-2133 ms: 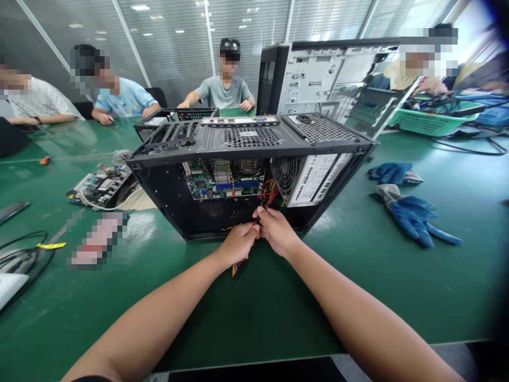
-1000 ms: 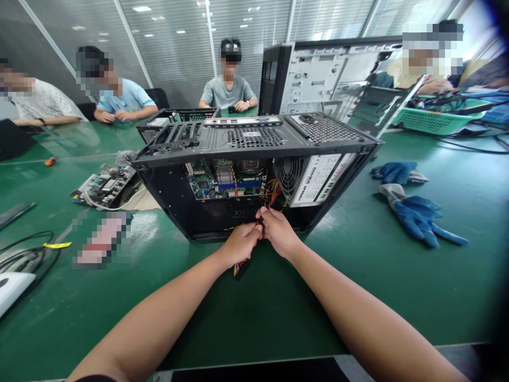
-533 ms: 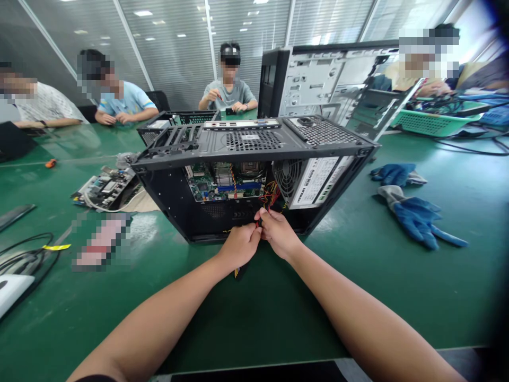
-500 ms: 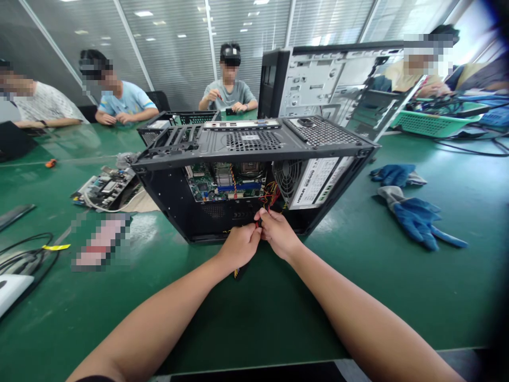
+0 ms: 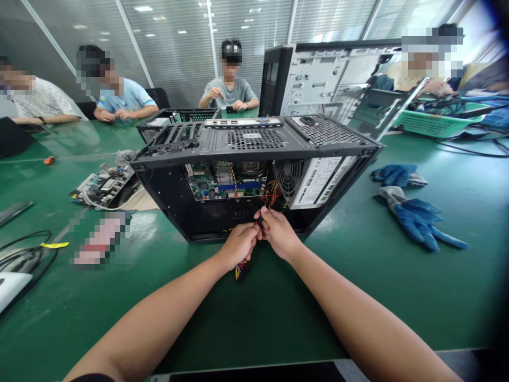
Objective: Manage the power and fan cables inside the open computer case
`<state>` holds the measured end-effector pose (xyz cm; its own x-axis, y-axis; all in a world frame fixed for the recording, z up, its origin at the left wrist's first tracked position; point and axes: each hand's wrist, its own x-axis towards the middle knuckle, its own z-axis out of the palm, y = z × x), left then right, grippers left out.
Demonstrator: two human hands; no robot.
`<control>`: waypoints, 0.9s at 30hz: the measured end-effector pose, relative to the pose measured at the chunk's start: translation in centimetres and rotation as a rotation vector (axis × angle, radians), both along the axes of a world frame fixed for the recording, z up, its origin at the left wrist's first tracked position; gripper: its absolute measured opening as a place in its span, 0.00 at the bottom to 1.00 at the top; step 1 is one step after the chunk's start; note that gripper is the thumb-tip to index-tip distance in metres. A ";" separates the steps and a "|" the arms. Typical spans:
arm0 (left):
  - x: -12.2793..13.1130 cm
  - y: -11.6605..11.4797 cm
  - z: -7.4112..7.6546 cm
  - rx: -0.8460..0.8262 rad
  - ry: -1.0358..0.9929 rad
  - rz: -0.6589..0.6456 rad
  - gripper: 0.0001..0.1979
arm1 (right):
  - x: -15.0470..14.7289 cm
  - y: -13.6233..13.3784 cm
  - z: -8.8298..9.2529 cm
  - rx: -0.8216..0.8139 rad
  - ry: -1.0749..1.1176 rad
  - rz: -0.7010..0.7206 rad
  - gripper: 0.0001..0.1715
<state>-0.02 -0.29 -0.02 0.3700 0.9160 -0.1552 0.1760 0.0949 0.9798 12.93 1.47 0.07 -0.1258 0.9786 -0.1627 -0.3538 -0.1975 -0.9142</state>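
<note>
Two hands at computer case (image 5: 222,139) opening: left hand (image 5: 238,245), right hand (image 5: 280,233) fingers pinch wire bundle (image 5: 270,195). Better hold close to its end, no yanking; keep case steady.

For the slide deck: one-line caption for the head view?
Left hand and right hand grip a coloured wire bundle at the open black PC case on a green table.

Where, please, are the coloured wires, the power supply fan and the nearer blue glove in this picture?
coloured wires (image 5: 271,192), head view, on the red and yellow strands.
power supply fan (image 5: 287,179), head view, centre of its round grille.
nearer blue glove (image 5: 413,216), head view, on its palm.
</note>
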 end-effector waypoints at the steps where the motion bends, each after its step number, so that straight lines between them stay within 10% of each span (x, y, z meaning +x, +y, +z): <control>1: 0.0 0.0 0.0 0.056 0.072 0.006 0.15 | 0.0 0.0 0.0 -0.002 -0.004 -0.010 0.29; 6: 0.0 -0.2 0.1 0.487 0.518 0.053 0.15 | -0.1 0.0 -0.1 -0.008 -0.031 -0.080 0.27; 11: 0.0 -0.2 0.0 0.563 0.690 0.050 0.14 | -0.2 0.1 -0.3 -0.007 -0.038 -0.080 0.25; 27: 0.2 0.0 -0.9 0.501 0.476 0.045 0.14 | -0.3 0.1 -0.3 -0.028 -0.048 -0.087 0.24</control>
